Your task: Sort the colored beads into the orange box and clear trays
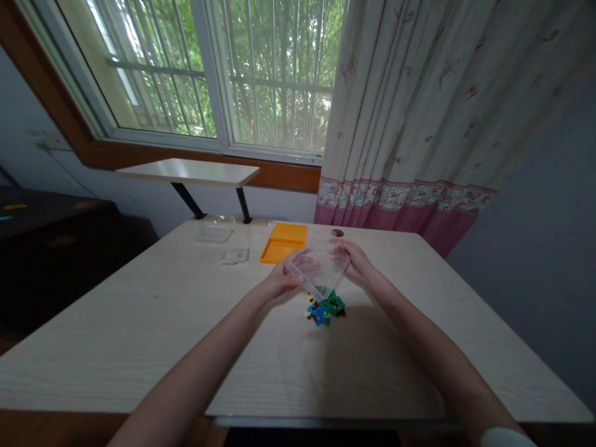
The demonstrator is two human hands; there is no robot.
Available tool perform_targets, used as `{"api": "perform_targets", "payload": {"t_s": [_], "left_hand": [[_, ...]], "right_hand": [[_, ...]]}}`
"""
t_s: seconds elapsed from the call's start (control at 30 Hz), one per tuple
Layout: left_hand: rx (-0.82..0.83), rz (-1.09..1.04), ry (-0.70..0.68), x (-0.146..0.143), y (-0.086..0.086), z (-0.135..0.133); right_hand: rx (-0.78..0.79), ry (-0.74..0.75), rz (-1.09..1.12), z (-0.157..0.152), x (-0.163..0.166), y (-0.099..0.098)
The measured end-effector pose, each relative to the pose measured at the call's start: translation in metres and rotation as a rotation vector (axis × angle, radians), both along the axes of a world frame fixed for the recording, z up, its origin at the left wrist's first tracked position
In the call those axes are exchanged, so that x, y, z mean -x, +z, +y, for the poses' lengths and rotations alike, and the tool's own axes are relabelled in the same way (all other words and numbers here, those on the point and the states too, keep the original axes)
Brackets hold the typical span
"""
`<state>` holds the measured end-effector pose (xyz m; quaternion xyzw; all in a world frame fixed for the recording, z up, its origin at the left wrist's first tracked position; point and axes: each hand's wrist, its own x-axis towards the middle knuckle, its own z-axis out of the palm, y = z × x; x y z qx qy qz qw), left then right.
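Note:
Both my hands hold a clear plastic box point(321, 268) tilted over the middle of a pale wooden table point(139, 347). My left hand point(279, 282) grips its left side, and my right hand point(356, 261) grips its right side. Directly beneath the tilted box lies a small heap of tiny blue, green, black and yellow pieces point(325, 308) on the table top. I cannot tell if any pieces remain inside the box.
An orange tray point(284, 242) lies just beyond the hands. Two clear plastic lids or boxes point(235, 256) point(214, 234) rest at the back left. A small shelf point(186, 172) sticks out under the window. A curtain point(419, 124) hangs at right, and a dark cabinet point(56, 242) stands left.

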<state>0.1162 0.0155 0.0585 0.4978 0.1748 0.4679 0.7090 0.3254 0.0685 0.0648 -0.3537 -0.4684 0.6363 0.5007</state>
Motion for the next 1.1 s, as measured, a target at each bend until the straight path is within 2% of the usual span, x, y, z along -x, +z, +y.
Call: {"api": "perform_targets", "payload": {"t_s": [0.17,0.3,0.47,0.67,0.83,1.1], "left_hand": [[-0.011,-0.006,-0.024,0.000,0.001,0.000],[-0.001,0.013,-0.014,-0.001,-0.002,0.003],[0.060,0.031,0.117,-0.004,-0.014,0.011],[0.123,0.032,0.281,-0.007,-0.021,0.016],[0.106,0.036,0.271,-0.009,-0.023,0.015],[0.057,0.101,0.244,-0.013,-0.024,0.014]], "right_hand": [[0.166,0.177,0.094,0.003,0.003,-0.021],[0.208,0.156,0.094,0.006,-0.002,-0.017],[0.058,0.056,-0.034,0.003,-0.014,-0.005],[-0.186,0.143,-0.300,-0.016,-0.015,-0.021],[-0.298,0.096,-0.390,-0.025,-0.011,-0.033],[-0.397,0.013,-0.451,-0.022,-0.018,-0.031]]}}
